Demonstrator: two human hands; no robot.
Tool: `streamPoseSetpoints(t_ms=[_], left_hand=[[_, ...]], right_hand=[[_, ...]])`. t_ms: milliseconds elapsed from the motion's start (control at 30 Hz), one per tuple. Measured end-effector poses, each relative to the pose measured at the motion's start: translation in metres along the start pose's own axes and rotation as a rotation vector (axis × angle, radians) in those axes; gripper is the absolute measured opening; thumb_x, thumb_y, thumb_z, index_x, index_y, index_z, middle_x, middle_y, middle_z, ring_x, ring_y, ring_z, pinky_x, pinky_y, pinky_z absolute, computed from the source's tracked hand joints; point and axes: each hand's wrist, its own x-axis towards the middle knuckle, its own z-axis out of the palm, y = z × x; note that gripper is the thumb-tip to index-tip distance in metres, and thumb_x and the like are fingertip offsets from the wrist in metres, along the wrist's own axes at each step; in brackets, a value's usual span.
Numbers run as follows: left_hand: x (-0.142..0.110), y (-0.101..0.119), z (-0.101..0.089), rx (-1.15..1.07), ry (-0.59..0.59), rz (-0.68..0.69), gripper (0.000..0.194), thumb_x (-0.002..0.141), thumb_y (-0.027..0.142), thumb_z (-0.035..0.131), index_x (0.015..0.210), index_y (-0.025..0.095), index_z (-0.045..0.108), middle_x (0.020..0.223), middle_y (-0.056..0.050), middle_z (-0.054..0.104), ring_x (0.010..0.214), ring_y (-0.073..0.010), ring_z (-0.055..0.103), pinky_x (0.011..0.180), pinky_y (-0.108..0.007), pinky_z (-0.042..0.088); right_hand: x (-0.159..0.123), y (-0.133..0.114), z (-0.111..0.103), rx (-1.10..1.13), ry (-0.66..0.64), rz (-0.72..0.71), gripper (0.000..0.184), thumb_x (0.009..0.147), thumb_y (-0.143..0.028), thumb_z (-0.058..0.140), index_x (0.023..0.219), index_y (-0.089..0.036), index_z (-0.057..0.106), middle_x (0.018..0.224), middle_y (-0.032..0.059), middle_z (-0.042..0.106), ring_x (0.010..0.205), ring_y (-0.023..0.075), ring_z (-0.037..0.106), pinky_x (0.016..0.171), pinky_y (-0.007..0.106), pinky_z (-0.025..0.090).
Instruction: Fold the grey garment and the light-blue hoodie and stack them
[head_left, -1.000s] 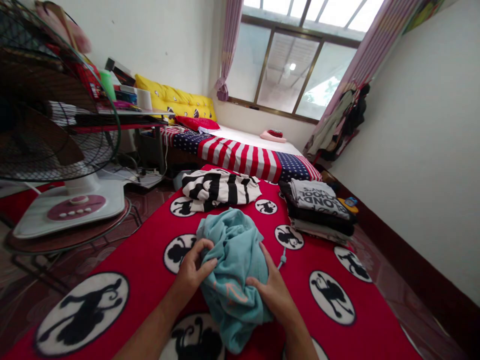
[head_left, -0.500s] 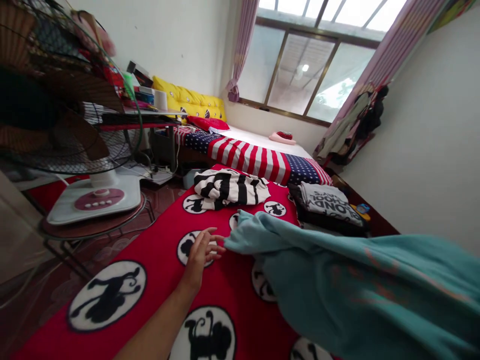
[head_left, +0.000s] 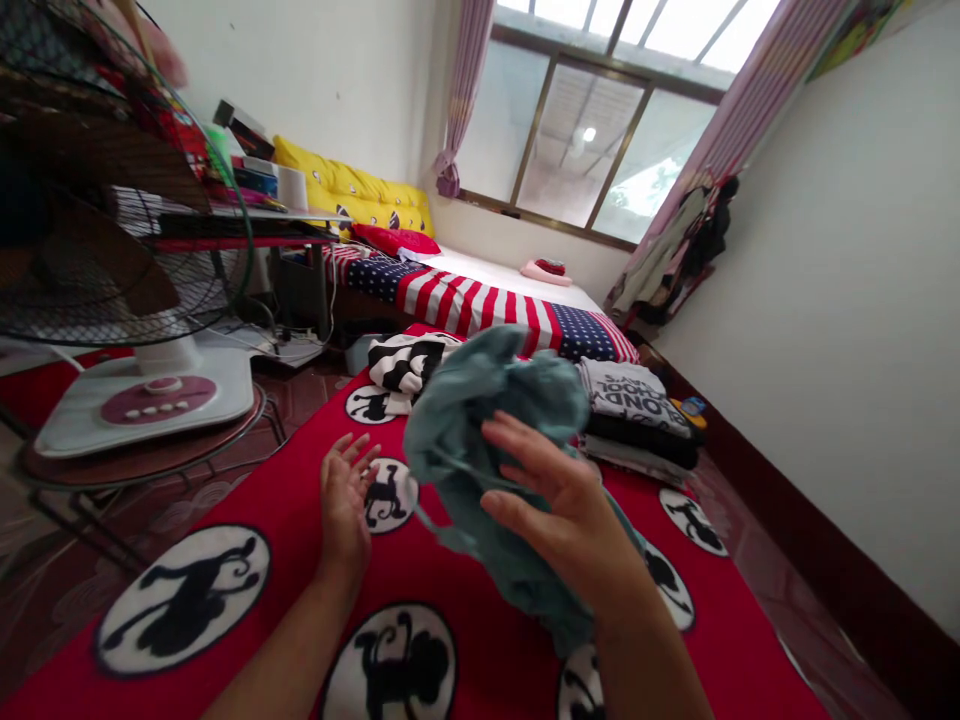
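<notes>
left hand (head_left: 345,505): Held nothing. Stood with fingers apart, loosely curled, over red blanket (head_left: 300,530), just beside teal garment (head_left: 465,400) but clear of it. Couldn't confirm contact with red blanket. Got cut off below by bottom edge.
right hand (head_left: 566,510): Sat in front of teal garment with thumb and fingers spread, hiding its middle. Couldn't tell grip from this angle: clamped on cloth, just touching, or apart.
teal garment: Was bunched over middle of red blanket, beyond right hand. Smeared by blur in upper folds. Couldn't sort sleeve from hem. Dropped out of sight partly behind right hand.
cord (head_left: 424,515): Dangled thin and blurred at near left side of teal garment. Couldn't trace its end.
striped garment (head_left: 405,362): Lay crumpled in black and white at far end of red blanket, with right part hidden behind teal garment.
folded stack (head_left: 645,425): Lay right of teal garment, under 1 grey lettered top. Lost left edge behind teal garment. Couldn't count layers.
fan (head_left: 165,355): Ran off left edge. Half screened desk clutter (head_left: 255,180) behind mesh.
hanging clothes (head_left: 667,250): Merged into dark clump at right wall.
</notes>
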Motion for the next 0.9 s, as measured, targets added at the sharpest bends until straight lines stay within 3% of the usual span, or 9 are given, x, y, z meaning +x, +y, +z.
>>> streamPoseSetpoints(t_ms=[67, 133, 233, 367, 467, 600, 767, 900], left_hand=[[0.003, -0.002, -0.003, 0.031, 0.059, 0.073, 0.046, 0.087, 0.056, 0.049, 0.119, 0.023, 0.053, 0.128, -0.008, 0.057, 0.114, -0.0188, 0.058, 0.094, -0.029, 0.045], [0.005, -0.007, -0.005, 0.078, 0.072, 0.120, 0.043, 0.086, 0.050, 0.055, 0.119, 0.023, 0.054, 0.129, -0.007, 0.057, 0.119, -0.0193, 0.055, 0.102, -0.031, 0.040], [0.007, -0.017, -0.007, 0.228, 0.023, 0.166, 0.046, 0.081, 0.040, 0.064, 0.123, 0.022, 0.053, 0.132, -0.009, 0.055, 0.125, -0.0220, 0.050, 0.108, -0.036, 0.036], [0.006, -0.022, -0.011, 0.548, -0.042, 0.312, 0.047, 0.080, 0.028, 0.063, 0.125, 0.020, 0.053, 0.129, -0.011, 0.055, 0.125, -0.0253, 0.050, 0.110, -0.041, 0.035], [0.002, -0.015, -0.010, 0.764, -0.056, 0.521, 0.039, 0.083, 0.025, 0.058, 0.121, 0.020, 0.055, 0.131, -0.011, 0.053, 0.127, -0.0260, 0.047, 0.111, -0.043, 0.034], [-0.008, -0.004, 0.004, 0.905, -0.170, 0.715, 0.034, 0.088, 0.022, 0.052, 0.122, 0.021, 0.055, 0.137, -0.010, 0.050, 0.130, -0.0245, 0.044, 0.112, -0.043, 0.033], [-0.010, -0.008, 0.026, 1.147, -0.621, 0.699, 0.026, 0.089, 0.021, 0.051, 0.111, 0.024, 0.063, 0.120, -0.006, 0.063, 0.122, -0.0241, 0.052, 0.112, -0.048, 0.030], [0.003, -0.015, 0.025, 1.446, -0.673, 0.678, 0.035, 0.084, 0.037, 0.061, 0.115, 0.022, 0.064, 0.126, -0.012, 0.058, 0.120, -0.0310, 0.051, 0.111, -0.055, 0.025]], right_hand=[[-0.004, 0.006, 0.001, -0.118, -0.038, 0.019, 0.029, 0.076, -0.038, 0.072, 0.103, -0.027, 0.074, 0.118, 0.0044, 0.068, 0.113, 0.0266, 0.061, 0.096, 0.044, 0.049], [-0.010, 0.024, -0.012, -0.202, 0.106, 0.069, 0.028, 0.081, -0.040, 0.067, 0.104, -0.025, 0.073, 0.110, 0.0061, 0.070, 0.105, 0.0255, 0.064, 0.092, 0.042, 0.051], [-0.021, 0.070, -0.039, -0.379, 0.297, 0.134, 0.035, 0.080, -0.047, 0.064, 0.101, -0.021, 0.071, 0.106, 0.0096, 0.070, 0.102, 0.0273, 0.063, 0.092, 0.044, 0.049], [-0.038, 0.141, -0.057, -0.705, 0.422, 0.163, 0.070, 0.066, -0.059, 0.066, 0.118, -0.012, 0.063, 0.129, 0.0201, 0.056, 0.122, 0.0369, 0.048, 0.106, 0.052, 0.033], [-0.050, 0.175, -0.061, -0.715, 0.510, 0.322, 0.093, 0.064, -0.068, 0.062, 0.134, -0.008, 0.050, 0.134, 0.0241, 0.050, 0.125, 0.0391, 0.044, 0.106, 0.052, 0.031], [-0.055, 0.185, -0.070, -0.614, 0.453, 0.408, 0.088, 0.062, -0.070, 0.064, 0.128, -0.012, 0.053, 0.123, 0.0186, 0.058, 0.113, 0.0348, 0.053, 0.100, 0.046, 0.037], [-0.058, 0.177, -0.075, -0.429, 0.462, 0.383, 0.050, 0.063, -0.059, 0.068, 0.090, -0.018, 0.060, 0.082, 0.0031, 0.063, 0.079, 0.0246, 0.057, 0.077, 0.035, 0.042], [-0.063, 0.177, -0.073, -0.292, 0.551, 0.328, 0.033, 0.066, -0.050, 0.067, 0.076, -0.020, 0.058, 0.071, -0.0032, 0.057, 0.072, 0.0186, 0.051, 0.070, 0.030, 0.038]])
